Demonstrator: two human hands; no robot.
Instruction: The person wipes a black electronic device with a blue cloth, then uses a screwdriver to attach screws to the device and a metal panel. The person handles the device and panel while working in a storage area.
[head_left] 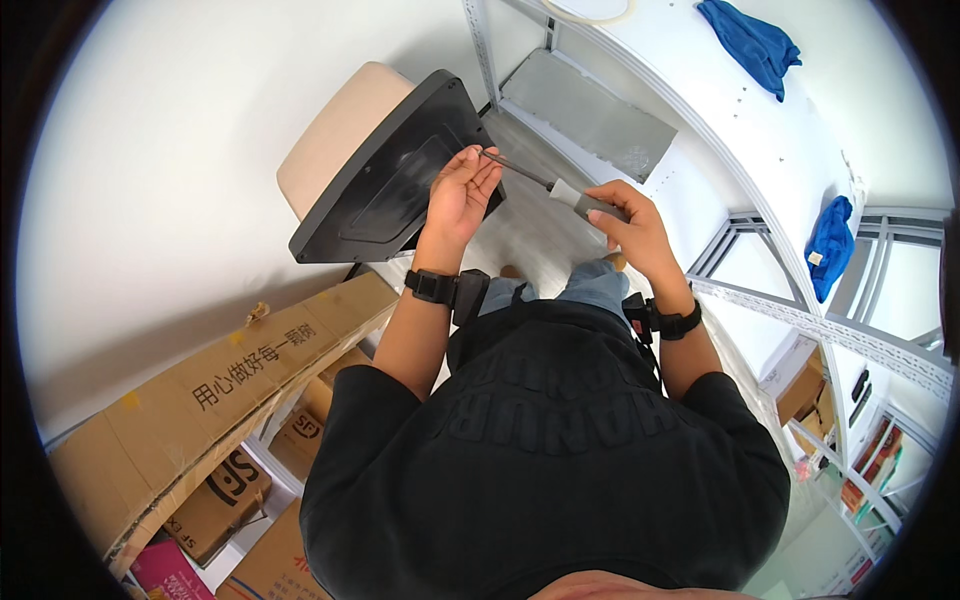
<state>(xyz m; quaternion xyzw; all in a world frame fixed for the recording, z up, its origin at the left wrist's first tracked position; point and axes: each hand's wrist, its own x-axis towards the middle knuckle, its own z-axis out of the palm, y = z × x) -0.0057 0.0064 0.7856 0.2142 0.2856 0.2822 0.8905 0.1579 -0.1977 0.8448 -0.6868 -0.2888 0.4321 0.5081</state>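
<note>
My right hand (632,225) is wrapped around the grey handle of a screwdriver (568,193). Its long dark shaft points left and slightly up, and the tip ends at the fingers of my left hand (464,195). Those fingers are pinched together around the tip; any small part between them is too small to make out. Behind my left hand, a black moulded panel (395,175) stands tilted, with holes near its corners. A beige padded piece (335,130) is joined to its far side, like a chair seat or back. My left hand covers part of the panel's right side.
White shelving (690,110) curves along the right, with a blue cloth (755,45) and another blue cloth (830,245) on it. A grey flat panel (590,110) lies on a lower level. At left stand a long cardboard box (150,440) and smaller cartons (225,510).
</note>
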